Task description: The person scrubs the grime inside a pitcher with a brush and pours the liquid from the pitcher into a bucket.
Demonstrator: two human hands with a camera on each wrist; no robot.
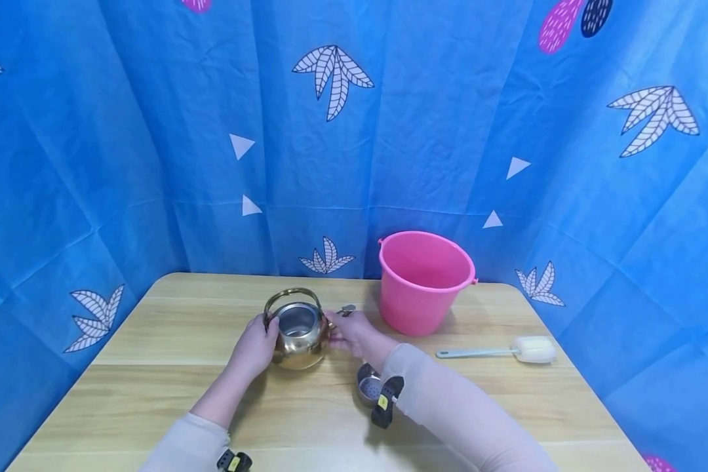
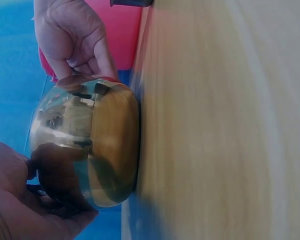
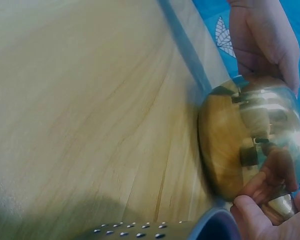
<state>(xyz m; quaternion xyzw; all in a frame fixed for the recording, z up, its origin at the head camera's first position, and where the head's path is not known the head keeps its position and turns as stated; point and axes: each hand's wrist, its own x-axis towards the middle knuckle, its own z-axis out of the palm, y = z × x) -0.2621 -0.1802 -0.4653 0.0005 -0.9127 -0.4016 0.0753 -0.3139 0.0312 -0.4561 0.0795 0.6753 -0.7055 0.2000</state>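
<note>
A shiny gold teapot point(image 1: 299, 351) with an open top and a raised hoop handle point(image 1: 293, 290) is between my two hands, at or just over the tabletop. My left hand point(image 1: 256, 346) grips its left side by the foot of the handle. At the spout point(image 3: 281, 206), my right hand point(image 1: 354, 334) pinches the teapot from the right, with fingers on both sides in the right wrist view. Both hands also show against the teapot's polished wall point(image 2: 107, 145) in the left wrist view. Below my right forearm lies a metal strainer point(image 1: 368, 385) with a perforated bottom, partly hidden.
A pink bucket point(image 1: 415, 305) stands at the back of the wooden table point(image 1: 171, 328), right of the teapot. To its right lies a bottle brush point(image 1: 533, 349) with a pale handle. Blue patterned curtains point(image 1: 342, 170) hang behind and on both sides.
</note>
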